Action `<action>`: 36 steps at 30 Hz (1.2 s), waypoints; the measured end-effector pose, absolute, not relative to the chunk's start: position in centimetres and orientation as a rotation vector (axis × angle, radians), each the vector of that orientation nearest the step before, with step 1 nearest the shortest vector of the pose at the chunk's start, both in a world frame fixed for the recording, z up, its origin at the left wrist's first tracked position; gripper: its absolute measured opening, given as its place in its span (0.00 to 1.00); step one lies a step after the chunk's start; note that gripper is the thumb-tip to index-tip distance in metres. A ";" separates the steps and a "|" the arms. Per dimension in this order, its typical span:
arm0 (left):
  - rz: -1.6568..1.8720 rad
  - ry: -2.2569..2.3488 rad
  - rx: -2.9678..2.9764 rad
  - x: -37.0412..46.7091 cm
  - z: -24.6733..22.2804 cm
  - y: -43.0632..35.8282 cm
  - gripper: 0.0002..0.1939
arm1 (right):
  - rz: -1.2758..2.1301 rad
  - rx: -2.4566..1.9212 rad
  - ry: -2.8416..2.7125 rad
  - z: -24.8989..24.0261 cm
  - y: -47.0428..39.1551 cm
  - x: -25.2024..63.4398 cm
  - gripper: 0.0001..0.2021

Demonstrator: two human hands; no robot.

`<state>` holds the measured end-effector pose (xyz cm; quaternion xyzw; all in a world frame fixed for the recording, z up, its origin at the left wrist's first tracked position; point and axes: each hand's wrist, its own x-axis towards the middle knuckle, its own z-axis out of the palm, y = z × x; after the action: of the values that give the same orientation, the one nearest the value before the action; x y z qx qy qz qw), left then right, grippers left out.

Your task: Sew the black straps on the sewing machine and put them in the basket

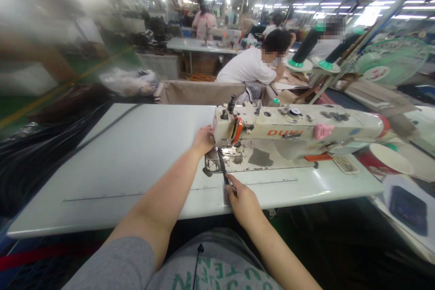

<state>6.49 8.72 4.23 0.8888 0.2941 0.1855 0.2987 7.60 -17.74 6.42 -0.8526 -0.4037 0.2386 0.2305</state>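
A white sewing machine (292,129) stands on a pale table, and a narrow black strip (222,165) runs from under its needle end towards me. My right hand (243,197) is closed on the near part of this strip, thumb and forefinger pinching it by the table's front. A small shiny metal piece (233,186) shows at those fingers, too small to name. My left hand (204,139) reaches to the left side of the machine head, beside the needle area. Its fingertips are partly hidden behind the head, so their grip does not show.
Long black strips (50,158) hang over the table's left side. Two dark thread cones (306,47) stand behind the machine, near a green fan (390,61). A phone (408,208) lies at the right. A person in white (241,65) leans over work beyond the table (149,145).
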 end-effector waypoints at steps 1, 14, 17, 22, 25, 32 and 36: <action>0.509 0.784 2.355 6.5 4.2 8.8 0.11 | 0.659 -2.350 -1.106 6.5 -17.7 7.6 0.24; 0.633 0.772 2.161 6.7 3.3 9.2 0.13 | 0.614 -2.338 -1.075 5.9 -16.8 7.5 0.23; 0.672 0.801 2.094 6.5 3.1 9.2 0.11 | 0.531 -2.280 -1.101 5.6 -16.9 7.7 0.23; 0.779 0.922 1.918 6.0 2.7 9.5 0.04 | 0.358 -2.137 -1.100 5.0 -17.7 7.9 0.20; 0.839 0.955 1.766 5.5 2.6 9.5 0.06 | 0.258 -2.031 -1.080 4.5 -18.2 8.1 0.19; 0.944 0.858 1.372 2.7 2.6 6.5 0.18 | 0.234 -1.826 -1.067 5.1 -18.0 8.4 0.11; 0.977 0.814 1.242 -0.1 2.8 4.4 0.22 | 0.568 -1.728 -1.019 5.8 -16.8 7.6 0.15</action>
<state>-0.10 4.35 2.78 0.5425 0.3555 0.4267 0.6303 7.55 -16.83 5.78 -0.7157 -0.4221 0.2352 0.5042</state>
